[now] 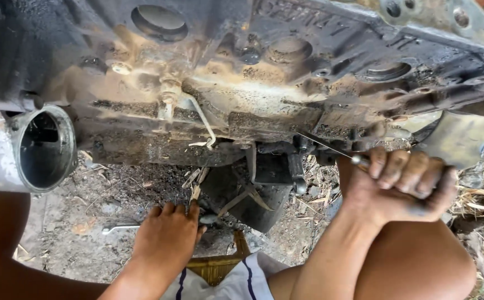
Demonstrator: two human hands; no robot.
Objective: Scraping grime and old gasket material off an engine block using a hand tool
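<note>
My right hand (406,183) is closed around the handle of a screwdriver (331,149), whose thin metal shaft points up-left into the lower edge of a dirty, oily engine block (264,83). My left hand (167,236) reaches down to the dirt ground below the block. Its fingers lie on or beside a small metal part (208,219); whether they grip anything is hidden. A bent metal wire (204,123) hangs from the block's underside between the two hands.
A round open pipe mouth (44,147) sits at the left of the block. A metal wrench (118,228) lies on the ground left of my left hand. A dark bracket (264,191) hangs below the block. Dry grass lies at the right.
</note>
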